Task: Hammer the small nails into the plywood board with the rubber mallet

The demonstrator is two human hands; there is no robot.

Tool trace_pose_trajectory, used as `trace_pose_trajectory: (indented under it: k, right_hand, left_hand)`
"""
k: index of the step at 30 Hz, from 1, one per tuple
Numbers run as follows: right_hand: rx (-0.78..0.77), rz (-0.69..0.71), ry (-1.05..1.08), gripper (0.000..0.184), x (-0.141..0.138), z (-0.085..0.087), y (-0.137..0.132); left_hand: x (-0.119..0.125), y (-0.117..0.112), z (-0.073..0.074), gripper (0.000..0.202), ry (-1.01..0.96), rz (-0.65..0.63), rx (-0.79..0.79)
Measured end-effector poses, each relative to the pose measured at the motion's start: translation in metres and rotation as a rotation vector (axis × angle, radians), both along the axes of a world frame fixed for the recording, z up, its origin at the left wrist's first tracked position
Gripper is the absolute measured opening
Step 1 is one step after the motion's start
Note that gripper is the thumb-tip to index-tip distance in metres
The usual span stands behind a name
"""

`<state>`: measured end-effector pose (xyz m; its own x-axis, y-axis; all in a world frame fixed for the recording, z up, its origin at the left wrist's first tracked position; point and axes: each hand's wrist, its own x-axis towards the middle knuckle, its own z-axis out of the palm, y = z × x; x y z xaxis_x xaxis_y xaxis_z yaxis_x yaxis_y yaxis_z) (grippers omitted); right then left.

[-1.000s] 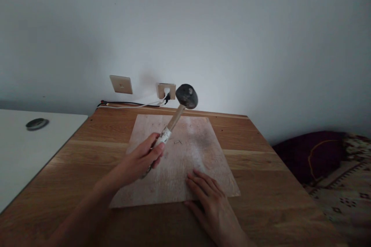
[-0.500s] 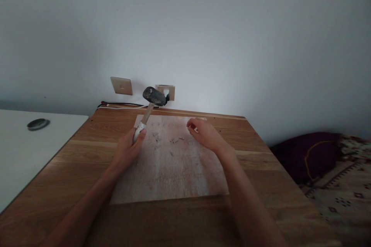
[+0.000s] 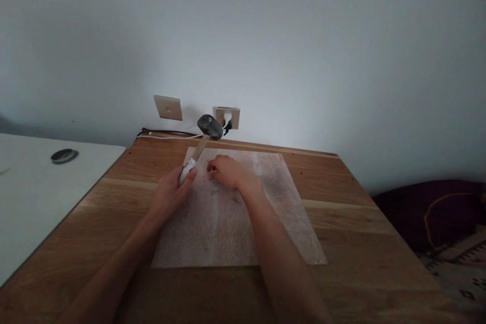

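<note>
My left hand (image 3: pixel 170 195) is wrapped round the white-wrapped handle of a mallet (image 3: pixel 210 127). Its dark head points up and away from me, raised near the wall. Over the far part of a pale wooden board (image 3: pixel 201 235), my right hand (image 3: pixel 230 171) has its thumb and fingertips curled together in a pinch. Whatever is between those fingertips is too small to make out. Several small grey metal pieces (image 3: pixel 214 192), which look like nails, lie on the board close by, partly hidden under my right hand and wrist. Tiny dark spots run along the board's far side.
The board lies on a brown wooden table (image 3: pixel 349 243) against a white wall. Behind it are a wall plate (image 3: pixel 168 107), a socket with plugs (image 3: pixel 228 117) and cables (image 3: pixel 170 134). A round dark dish (image 3: pixel 64 156) sits on the white surface at left. Purple fabric (image 3: pixel 448 212) lies at right.
My right hand has moved left across the board, from its far right side to near the mallet handle. The left hand still holds the mallet up. The view has shifted slightly.
</note>
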<state>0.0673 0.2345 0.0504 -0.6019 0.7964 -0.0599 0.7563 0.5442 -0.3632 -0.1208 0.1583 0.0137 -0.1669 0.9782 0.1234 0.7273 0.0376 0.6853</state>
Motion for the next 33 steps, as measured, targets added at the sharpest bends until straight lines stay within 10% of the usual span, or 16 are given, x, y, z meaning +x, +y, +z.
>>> trace_pose_trajectory:
  k: [18, 33]
  right_hand:
    - [-0.017, -0.01, 0.069, 0.017, 0.003, -0.018, 0.017]
    - [0.065, -0.243, 0.164, 0.02, -0.011, -0.027, 0.018]
  left_hand:
    - [-0.066, -0.012, -0.011, 0.056, 0.306, -0.042, -0.115]
    - [-0.064, -0.02, -0.001, 0.057, 0.267, -0.012, -0.151]
